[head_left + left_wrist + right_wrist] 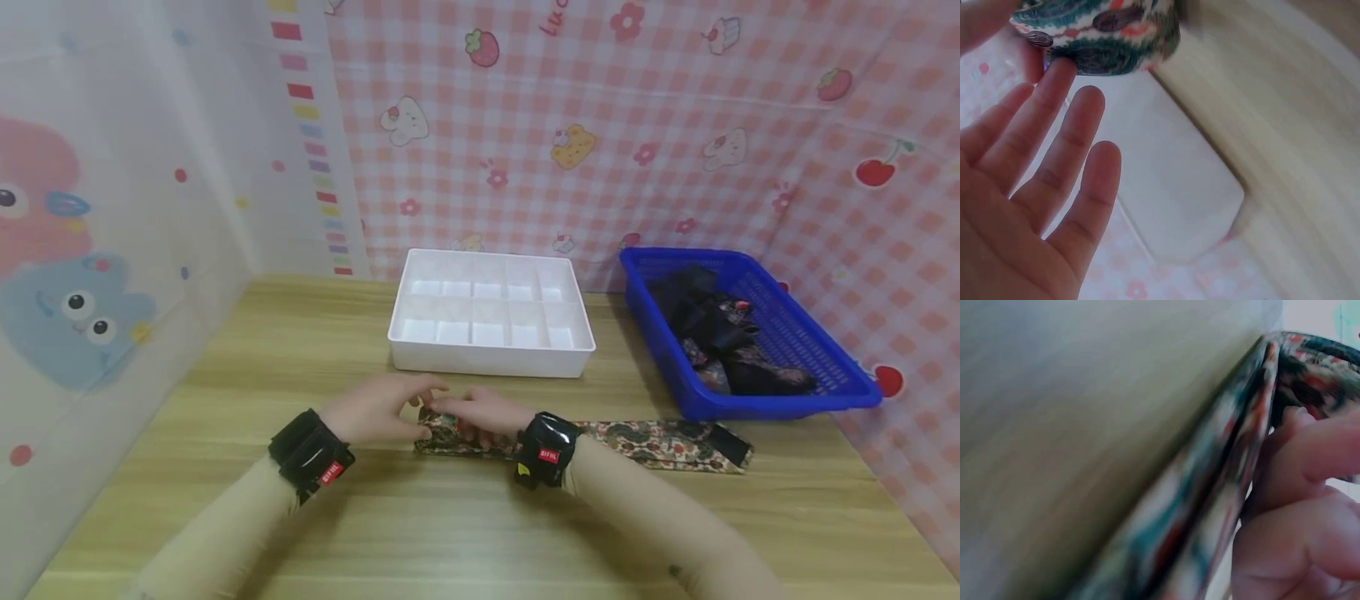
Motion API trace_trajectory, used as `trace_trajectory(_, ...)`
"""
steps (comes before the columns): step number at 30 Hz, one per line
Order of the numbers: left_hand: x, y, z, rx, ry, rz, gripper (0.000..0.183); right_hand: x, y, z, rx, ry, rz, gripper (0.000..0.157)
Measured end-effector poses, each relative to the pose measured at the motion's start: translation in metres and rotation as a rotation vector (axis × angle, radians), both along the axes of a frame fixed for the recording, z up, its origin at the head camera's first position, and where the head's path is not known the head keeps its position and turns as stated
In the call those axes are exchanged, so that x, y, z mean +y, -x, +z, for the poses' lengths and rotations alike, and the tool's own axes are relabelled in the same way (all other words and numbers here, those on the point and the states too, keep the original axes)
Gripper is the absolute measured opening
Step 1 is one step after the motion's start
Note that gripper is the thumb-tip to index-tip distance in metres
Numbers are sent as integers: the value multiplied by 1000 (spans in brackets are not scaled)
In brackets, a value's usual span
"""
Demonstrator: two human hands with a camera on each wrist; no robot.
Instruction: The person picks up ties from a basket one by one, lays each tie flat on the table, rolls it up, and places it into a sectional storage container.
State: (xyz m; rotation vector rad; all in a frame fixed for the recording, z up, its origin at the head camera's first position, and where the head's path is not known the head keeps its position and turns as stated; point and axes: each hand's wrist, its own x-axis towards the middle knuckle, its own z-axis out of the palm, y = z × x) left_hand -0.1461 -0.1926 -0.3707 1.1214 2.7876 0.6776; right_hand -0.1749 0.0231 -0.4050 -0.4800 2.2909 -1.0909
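In the head view, the patterned strip [637, 443] is lying across the counter [450, 542] in front of the white compartment box [491, 358], its right end resting near the blue basket [660, 350], which is holding dark cloth pieces [738, 337]. Stretched flat and lengthwise, the strip is probably giving both hands access to its left end. The left hand [378, 408] is curving around that end, while the right hand [491, 408] is resting on the fabric beside it, seemingly to steady it.

In the left wrist view, the left grip is spreading loosely, its fingers nearly straight and one fingertip touching the fabric's edge, perhaps guiding rather than clamping; I cannot tell whether the thumb is pressing.

In the right wrist view, the right grip is bending its fingers in against the strip's layered edge and appears to be holding it, likely to keep the layers aligned; part of the contact is lying outside the frame.
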Motion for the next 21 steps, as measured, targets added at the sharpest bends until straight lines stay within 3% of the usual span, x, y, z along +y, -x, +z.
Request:
trace_trajectory(4, 6, 3, -8, 2, -13, -22, 55, 14, 1, -1, 41, -41, -19, 57)
trace_trajectory(10, 4, 3, -17, 34, 4, -45, 27, 26, 6, -8, 121, -74, -9, 48)
trace_trajectory(18, 2, 1, -25, 72, 28, -73, 21, 24, 4, -12, 381, -169, 42, 53)
trace_trajectory(21, 1, 0, -28, 83, 32, -59, 23, 20, 1, -11, 434, -173, 72, 53)
